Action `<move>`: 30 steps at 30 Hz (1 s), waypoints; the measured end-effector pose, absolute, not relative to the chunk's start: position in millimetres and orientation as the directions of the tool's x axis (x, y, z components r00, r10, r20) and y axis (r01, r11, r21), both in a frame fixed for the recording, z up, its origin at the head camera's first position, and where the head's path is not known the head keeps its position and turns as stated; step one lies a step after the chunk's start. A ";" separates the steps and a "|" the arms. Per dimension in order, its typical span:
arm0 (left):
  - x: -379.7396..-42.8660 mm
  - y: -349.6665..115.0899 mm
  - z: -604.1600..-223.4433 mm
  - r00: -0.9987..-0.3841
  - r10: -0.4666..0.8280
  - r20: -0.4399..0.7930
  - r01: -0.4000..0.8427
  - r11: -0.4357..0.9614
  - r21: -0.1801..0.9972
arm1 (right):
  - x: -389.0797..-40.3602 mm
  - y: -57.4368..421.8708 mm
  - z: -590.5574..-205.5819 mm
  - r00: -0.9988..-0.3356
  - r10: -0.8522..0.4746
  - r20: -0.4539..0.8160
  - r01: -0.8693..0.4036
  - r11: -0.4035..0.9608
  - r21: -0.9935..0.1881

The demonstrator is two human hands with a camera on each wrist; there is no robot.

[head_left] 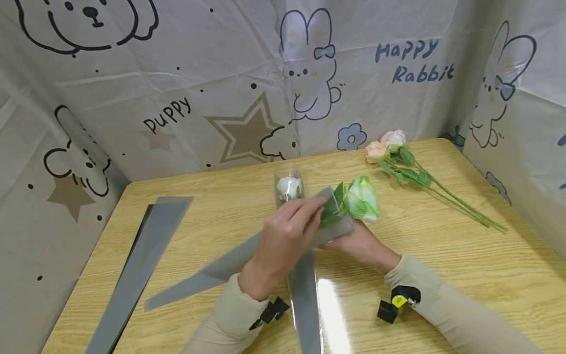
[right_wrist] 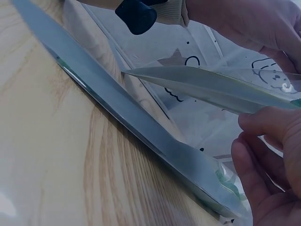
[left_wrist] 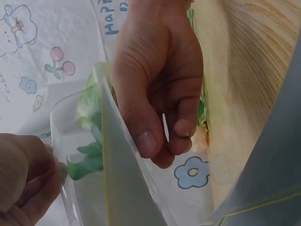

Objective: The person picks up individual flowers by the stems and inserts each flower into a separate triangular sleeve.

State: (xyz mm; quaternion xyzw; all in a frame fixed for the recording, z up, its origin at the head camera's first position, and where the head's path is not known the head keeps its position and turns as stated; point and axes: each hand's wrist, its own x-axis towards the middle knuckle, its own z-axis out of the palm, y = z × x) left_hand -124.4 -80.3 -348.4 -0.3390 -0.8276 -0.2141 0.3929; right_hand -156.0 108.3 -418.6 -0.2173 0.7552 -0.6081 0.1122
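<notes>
A clear-and-grey flower sleeve (head_left: 230, 263) slants across the middle, its wide mouth to the upper right. My left hand (head_left: 285, 241) pinches the rim of that mouth. My right hand (head_left: 364, 246) is below the mouth, partly hidden by the sleeve; in the right wrist view its thumb and fingertips (right_wrist: 244, 120) are at the lower edge. A green-white rose (head_left: 361, 198) has its bloom outside the mouth and leaves inside the film. Beneath lies another sleeve (head_left: 305, 300) with a white rose (head_left: 289, 188) in it, partly covered by my left hand.
More grey sleeves (head_left: 141, 265) lie stacked on the left of the wooden table (head_left: 442, 275). Two roses, one peach (head_left: 376, 151) and one pale pink (head_left: 393, 138), lie at the back right. A printed cloth (head_left: 212, 59) hangs behind the table and along its sides.
</notes>
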 end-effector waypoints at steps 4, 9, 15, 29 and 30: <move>-126.2 -81.7 -348.5 -0.471 0.377 0.798 0.727 0.679 0.108 | -153.6 109.1 -418.3 -0.872 -0.478 0.104 -0.195 0.145 -0.970; -129.7 -83.9 -348.4 -0.472 0.348 0.810 0.716 0.688 0.121 | -151.7 109.6 -417.4 -0.865 -0.489 0.112 -0.204 0.139 -0.969; -132.5 -87.4 -348.2 -0.525 0.308 0.793 0.669 0.726 0.162 | -149.8 109.1 -417.0 -0.853 -0.507 0.126 -0.227 0.144 -0.963; -130.5 -86.1 -348.7 -0.612 0.320 0.723 0.640 0.737 0.216 | -148.5 107.8 -418.5 -0.850 -0.508 0.142 -0.249 0.149 -0.957; -130.3 -85.9 -348.7 -0.608 0.323 0.725 0.645 0.734 0.213 | -148.7 107.6 -418.9 -0.849 -0.509 0.141 -0.244 0.141 -0.960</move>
